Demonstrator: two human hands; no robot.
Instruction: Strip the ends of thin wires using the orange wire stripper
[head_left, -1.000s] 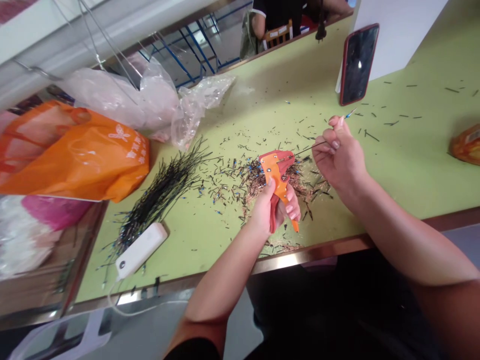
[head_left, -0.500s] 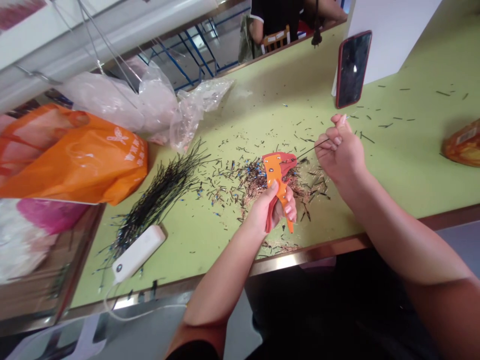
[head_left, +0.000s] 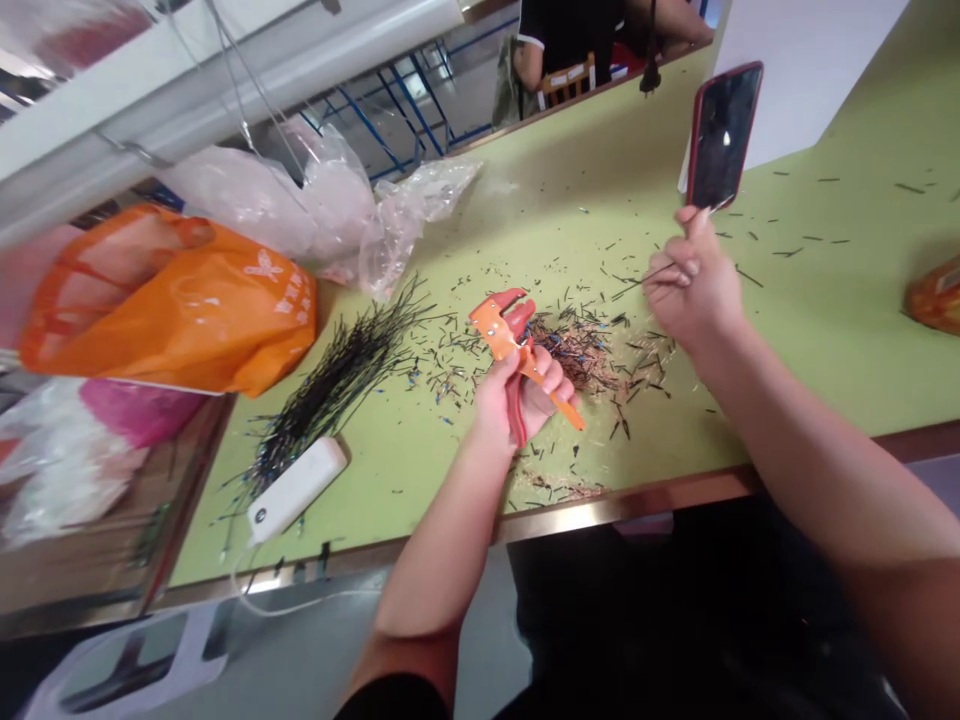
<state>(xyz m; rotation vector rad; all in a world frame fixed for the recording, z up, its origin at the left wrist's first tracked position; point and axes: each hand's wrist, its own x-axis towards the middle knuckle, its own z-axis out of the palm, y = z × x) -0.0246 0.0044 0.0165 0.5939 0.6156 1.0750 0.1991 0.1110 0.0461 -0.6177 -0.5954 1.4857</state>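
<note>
At the near side of the green table (head_left: pixel 397 455), left hand (head_left: pixel 529 390): my fingers were wrapped round the handles of the orange-red tool (head_left: pixel 495 328), a close grip, thumb on its side.
Tool risk: loose bits could have lodged in its head, given how near the litter lay.
Tool looks: orange body, red nose and lever, small bright rivets; tilted up and left, jaws parted, no wire seen between them.
Scrap heap (head_left: pixel 577 350): dark snippets, blue bits, coppery strands, just right of the tool; a forearm sweep would likely have scattered it.
Wire bundle (head_left: pixel 337 380): loose black lengths off to the left, beside the white device (head_left: pixel 298 488).
Right hand (head_left: pixel 697 285): fingers curled narrow on one black wire (head_left: pixel 637 283), well apart from the tool.
Wire risk: a slack pinch could have let it slip.
Wire looks: thin, dark, one end trailing down-left; far tip too small to read.
Phone (head_left: pixel 724 135): upright by the white panel (head_left: pixel 810 80), beyond my fingertips; couldn't tell if touching. A careless reach could have tipped it.
</note>
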